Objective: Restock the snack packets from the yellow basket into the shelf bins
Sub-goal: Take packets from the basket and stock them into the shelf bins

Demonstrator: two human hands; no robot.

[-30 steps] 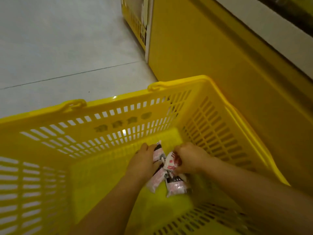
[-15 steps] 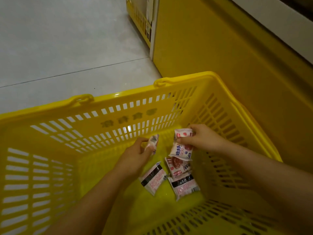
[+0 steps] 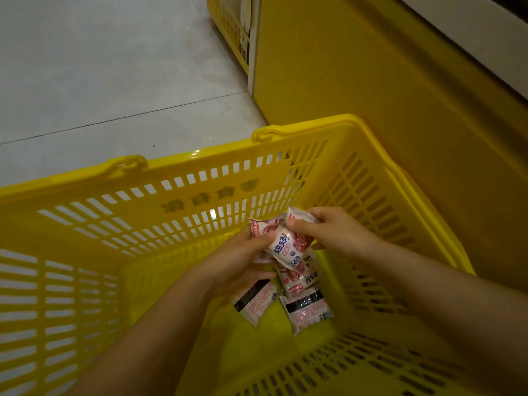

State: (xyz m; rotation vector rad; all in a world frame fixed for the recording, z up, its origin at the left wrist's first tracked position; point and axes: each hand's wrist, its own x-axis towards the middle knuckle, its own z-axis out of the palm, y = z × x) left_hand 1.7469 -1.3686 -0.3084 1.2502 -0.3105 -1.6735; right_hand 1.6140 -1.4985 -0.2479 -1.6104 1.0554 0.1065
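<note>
Both my hands are inside the yellow basket (image 3: pixel 183 192). My right hand (image 3: pixel 334 231) pinches the top of a white-and-pink snack packet (image 3: pixel 291 244) that hangs face up. My left hand (image 3: pixel 238 261) holds a second packet (image 3: pixel 261 225) by its lower edge, right behind the first. Three more packets lie on the basket floor below: one pink-fronted (image 3: pixel 298 277), and two showing black-banded backs (image 3: pixel 255 302) (image 3: pixel 308 310).
The basket stands on a pale tiled floor (image 3: pixel 100 81). A tall yellow shelf base (image 3: pixel 371 95) runs along the right, close to the basket's right wall. Another yellow rack (image 3: pixel 228 24) stands at the top centre. No shelf bins are in view.
Both hands have lifted from the pile with a packet each and come together; the left hand's packet now sits behind the right hand's. Three packets stay on the basket floor.
</note>
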